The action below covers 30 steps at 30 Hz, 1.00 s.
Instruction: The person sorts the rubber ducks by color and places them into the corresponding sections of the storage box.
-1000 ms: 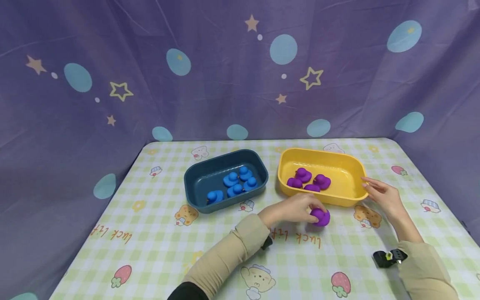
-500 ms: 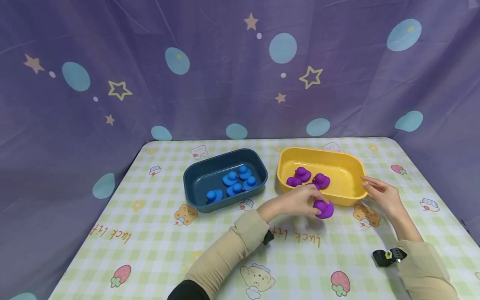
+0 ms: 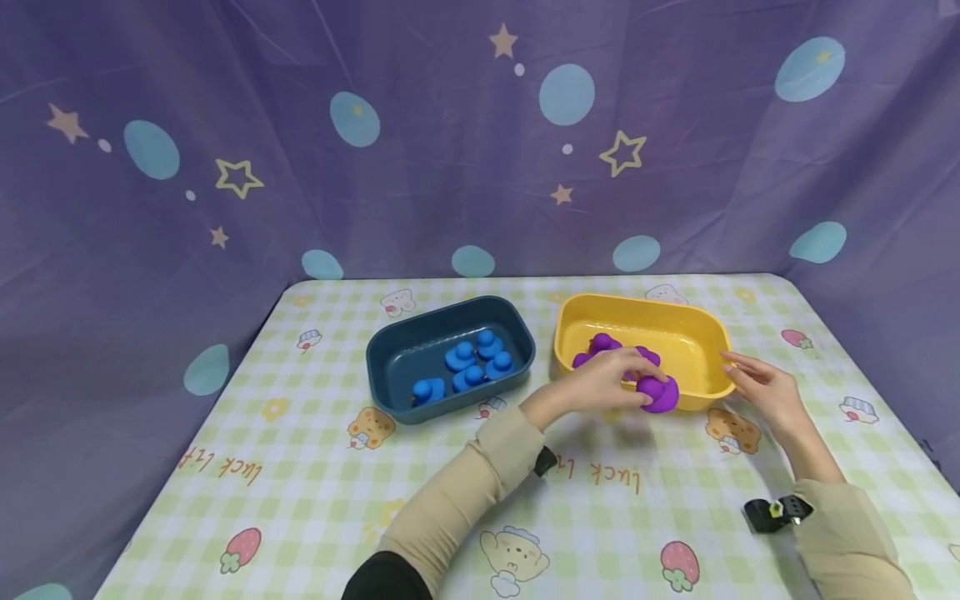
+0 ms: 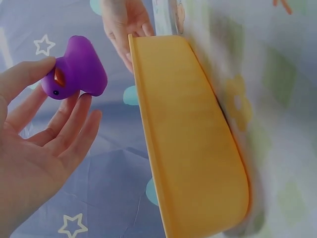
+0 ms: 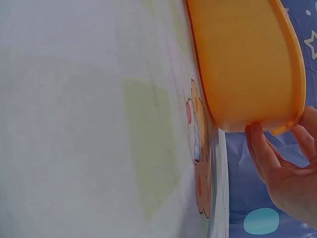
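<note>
A purple rubber duck is pinched between the thumb and fingertips of my left hand. In the head view it overlaps the front rim of the yellow basin; the left wrist view shows the duck raised beside the basin's wall. Several more purple ducks lie inside, partly hidden behind the left hand. My right hand touches the basin's right end with fairly straight fingers. Up close in the right wrist view, its fingertips rest against the outer end wall.
Left of the yellow basin stands a dark blue basin holding several blue ducks. Both basins sit on a checked tablecloth with cartoon prints. A purple curtain hangs behind the table.
My left hand has lifted the purple duck off the tablecloth and moved it up and right to the yellow basin's front rim. The right hand has stayed at the basin's end.
</note>
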Tool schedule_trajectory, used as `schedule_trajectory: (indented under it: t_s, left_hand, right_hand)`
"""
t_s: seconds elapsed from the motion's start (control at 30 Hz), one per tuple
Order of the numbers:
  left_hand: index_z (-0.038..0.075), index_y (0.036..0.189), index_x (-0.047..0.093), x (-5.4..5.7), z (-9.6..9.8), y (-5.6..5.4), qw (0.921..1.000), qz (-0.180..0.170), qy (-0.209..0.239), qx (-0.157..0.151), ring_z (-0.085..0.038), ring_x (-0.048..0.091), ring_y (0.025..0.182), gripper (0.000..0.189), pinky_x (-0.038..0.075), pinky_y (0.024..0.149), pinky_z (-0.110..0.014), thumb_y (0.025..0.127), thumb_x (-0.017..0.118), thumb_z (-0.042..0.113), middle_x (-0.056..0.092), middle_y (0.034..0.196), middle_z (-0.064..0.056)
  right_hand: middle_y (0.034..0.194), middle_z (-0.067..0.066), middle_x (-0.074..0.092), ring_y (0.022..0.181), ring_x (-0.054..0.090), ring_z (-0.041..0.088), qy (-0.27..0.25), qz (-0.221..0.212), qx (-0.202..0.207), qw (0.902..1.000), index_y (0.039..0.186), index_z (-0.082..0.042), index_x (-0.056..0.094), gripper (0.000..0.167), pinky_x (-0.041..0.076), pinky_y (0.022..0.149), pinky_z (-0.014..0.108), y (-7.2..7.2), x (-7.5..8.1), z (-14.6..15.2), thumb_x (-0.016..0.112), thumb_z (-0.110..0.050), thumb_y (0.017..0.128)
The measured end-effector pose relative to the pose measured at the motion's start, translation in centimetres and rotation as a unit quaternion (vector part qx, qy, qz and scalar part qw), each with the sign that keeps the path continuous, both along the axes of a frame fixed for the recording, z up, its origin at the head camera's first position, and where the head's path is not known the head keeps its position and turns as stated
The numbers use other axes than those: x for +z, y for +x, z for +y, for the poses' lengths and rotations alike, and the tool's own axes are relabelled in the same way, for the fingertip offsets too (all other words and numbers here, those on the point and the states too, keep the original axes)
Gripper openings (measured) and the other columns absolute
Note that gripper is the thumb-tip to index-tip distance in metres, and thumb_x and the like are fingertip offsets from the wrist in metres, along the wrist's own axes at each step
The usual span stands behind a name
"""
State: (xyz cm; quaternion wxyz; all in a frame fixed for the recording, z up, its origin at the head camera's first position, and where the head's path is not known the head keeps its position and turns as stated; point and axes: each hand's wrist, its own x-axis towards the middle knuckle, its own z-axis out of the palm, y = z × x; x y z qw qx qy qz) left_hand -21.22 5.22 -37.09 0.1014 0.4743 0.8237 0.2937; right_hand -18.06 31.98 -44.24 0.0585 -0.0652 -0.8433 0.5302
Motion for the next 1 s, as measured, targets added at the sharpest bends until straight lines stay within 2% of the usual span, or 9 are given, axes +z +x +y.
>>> schedule_trajectory:
  t_s: [0.27,0.43,0.53,0.57,0.63,0.67,0.77,0.8,1.0]
  left_hand:
    - [0.011,0.113,0.060,0.4,0.6,-0.7,0.9999,0.007,0.007,0.013,-0.004,0.046,0.093,0.031,0.039,0.079,-0.010,0.083,0.062,0.016,0.056,0.107,0.000]
    - [0.012,0.112,0.061,0.5,1.1,-1.3,0.9994,0.007,0.014,0.030,-0.004,0.047,0.090,0.030,0.040,0.078,-0.011,0.083,0.062,0.016,0.057,0.102,0.001]
    - [0.013,0.113,0.061,0.4,1.4,-1.6,0.9991,0.002,0.016,0.038,-0.004,0.047,0.088,0.030,0.038,0.077,-0.009,0.083,0.062,0.017,0.057,0.101,0.001]
    - [0.013,0.113,0.061,0.4,1.6,-1.7,0.9990,0.000,0.016,0.041,-0.003,0.047,0.088,0.030,0.038,0.076,-0.009,0.083,0.062,0.017,0.057,0.102,0.002]
    - [0.014,0.113,0.061,0.3,1.8,-1.9,0.9988,-0.008,0.017,0.046,-0.003,0.047,0.089,0.030,0.036,0.075,-0.008,0.083,0.062,0.017,0.057,0.104,0.002]
    - [0.014,0.113,0.061,0.2,2.0,-1.9,0.9986,-0.013,0.017,0.048,-0.003,0.047,0.090,0.029,0.036,0.074,-0.007,0.083,0.061,0.017,0.057,0.105,0.002]
    - [0.013,0.113,0.061,0.1,2.4,-2.2,0.9983,-0.020,0.019,0.051,-0.003,0.047,0.091,0.029,0.035,0.074,-0.006,0.084,0.061,0.016,0.057,0.106,0.001]
    - [0.013,0.113,0.061,0.0,2.6,-2.3,0.9983,-0.020,0.019,0.051,-0.002,0.047,0.090,0.029,0.035,0.074,-0.006,0.083,0.061,0.016,0.057,0.106,0.001]
    - [0.012,0.112,0.062,-0.3,3.2,-2.8,0.9984,-0.008,0.009,0.056,-0.003,0.048,0.088,0.030,0.034,0.071,-0.005,0.082,0.063,0.015,0.058,0.102,0.001]
  right_hand:
    - [0.093,-0.029,0.048,0.080,0.047,-0.015,-0.006,-0.004,-0.019,0.9998,0.125,-0.007,0.051,0.049,0.044,0.065,0.006,-0.1,-0.3,-0.1,0.055,-0.036,0.086]
    - [0.106,-0.014,0.053,0.082,0.046,-0.015,0.008,-0.004,-0.005,0.9999,0.127,-0.002,0.047,0.056,0.044,0.067,0.007,-0.1,-0.4,0.2,0.053,-0.040,0.086]
    - [0.105,-0.019,0.053,0.081,0.047,-0.016,-0.003,0.003,-0.005,1.0000,0.125,-0.015,0.052,0.051,0.044,0.067,0.006,-0.6,-1.4,0.8,0.055,-0.044,0.084]
    - [0.106,-0.018,0.054,0.082,0.047,-0.016,-0.003,0.003,-0.005,1.0000,0.125,-0.015,0.051,0.051,0.044,0.067,0.006,-0.6,-1.4,0.8,0.054,-0.044,0.084]
    - [0.097,-0.027,0.050,0.081,0.047,-0.017,-0.006,0.006,-0.005,1.0000,0.125,-0.014,0.052,0.050,0.044,0.066,0.006,-0.5,-1.4,0.8,0.055,-0.043,0.084]
    - [0.096,-0.027,0.050,0.081,0.047,-0.017,-0.004,0.009,-0.002,0.9999,0.125,-0.012,0.051,0.050,0.044,0.066,0.006,-0.4,-1.2,0.7,0.054,-0.041,0.085]
    - [0.096,-0.027,0.048,0.081,0.046,-0.017,-0.001,0.006,0.003,1.0000,0.127,0.001,0.046,0.055,0.044,0.067,0.006,0.1,-0.2,0.1,0.053,-0.036,0.087]
    - [0.093,-0.031,0.046,0.081,0.046,-0.017,-0.005,0.009,0.005,0.9999,0.127,0.001,0.046,0.054,0.044,0.067,0.006,0.2,-0.1,0.0,0.053,-0.035,0.087]
    - [0.092,-0.031,0.048,0.082,0.048,-0.016,-0.015,0.013,-0.001,0.9998,0.125,-0.007,0.050,0.051,0.044,0.066,0.006,-0.3,-1.0,0.5,0.055,-0.038,0.085]
